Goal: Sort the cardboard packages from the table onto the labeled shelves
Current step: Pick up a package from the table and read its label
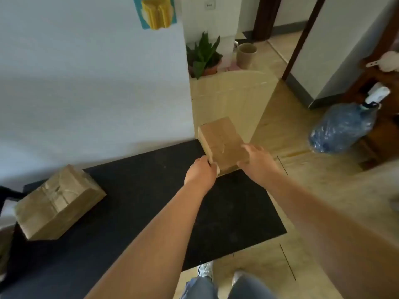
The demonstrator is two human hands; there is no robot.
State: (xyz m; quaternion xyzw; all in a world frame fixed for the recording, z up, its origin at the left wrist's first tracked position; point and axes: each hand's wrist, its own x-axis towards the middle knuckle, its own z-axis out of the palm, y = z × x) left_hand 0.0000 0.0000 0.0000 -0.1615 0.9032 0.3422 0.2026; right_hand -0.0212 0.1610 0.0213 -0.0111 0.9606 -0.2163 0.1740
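Two hands hold a small box over the far corner of the table.

The left hand grips the near left edge of the small box, fingers curled around it. The right hand is closed on the near right side. The box is lifted and tilted, partly past the edge of the black table. A bigger box, wrapped in tape, sits on the left side of the table, well apart from the hands. A blue water jug stands on the floor at the right, and a green plant sits by the wall.
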